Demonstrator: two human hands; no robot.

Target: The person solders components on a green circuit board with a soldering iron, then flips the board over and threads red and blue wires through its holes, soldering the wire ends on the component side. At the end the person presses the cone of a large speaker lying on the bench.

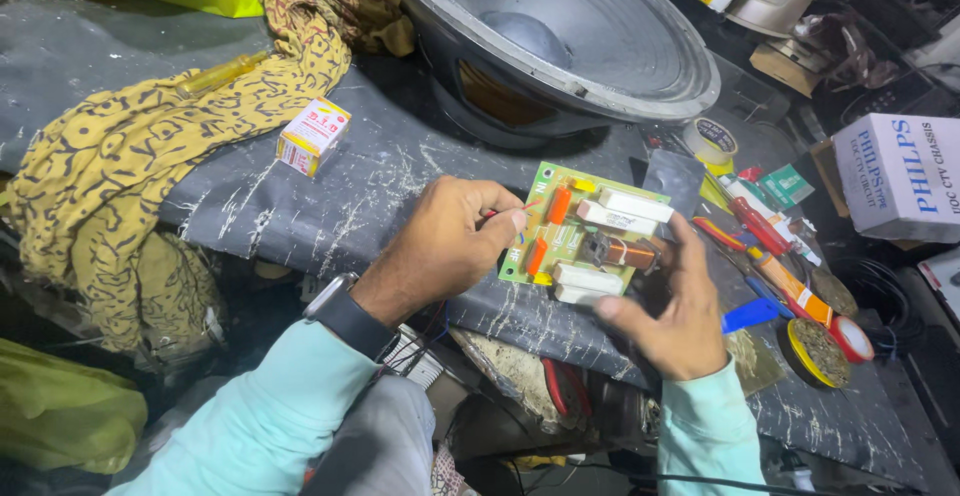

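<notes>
Two hands are seen at a green circuit board lying on the dark tabletop. A thin red wire is pinched between the left hand's fingertips at the board's left edge. The board's right end is gripped by the right hand, its fingers closed around it. A large speaker is placed just behind.
</notes>
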